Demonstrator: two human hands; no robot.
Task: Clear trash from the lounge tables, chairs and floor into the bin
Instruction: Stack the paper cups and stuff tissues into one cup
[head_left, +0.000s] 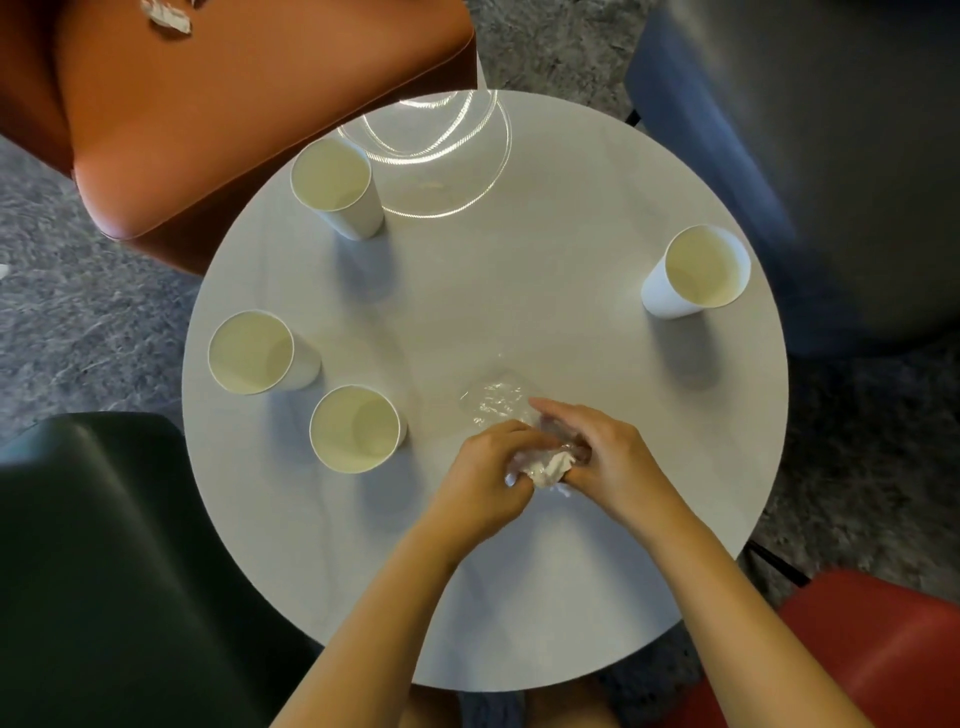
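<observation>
Near the front of the round white table (519, 291), the left hand (480, 486) grips a crumpled tissue (546, 467) with curled fingers while the right hand (610, 457) seemingly pinches clear plastic film (494, 402): light, soft, slippery trash, best bunched into one fist.

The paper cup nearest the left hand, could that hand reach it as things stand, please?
Probably yes: bare table lies between the left hand and the cup, though that hand is gripping a crumpled wad.

white round table (571, 291), white paper cups (340, 189), orange chair (249, 98), mottled grey carpet (78, 322)
</observation>
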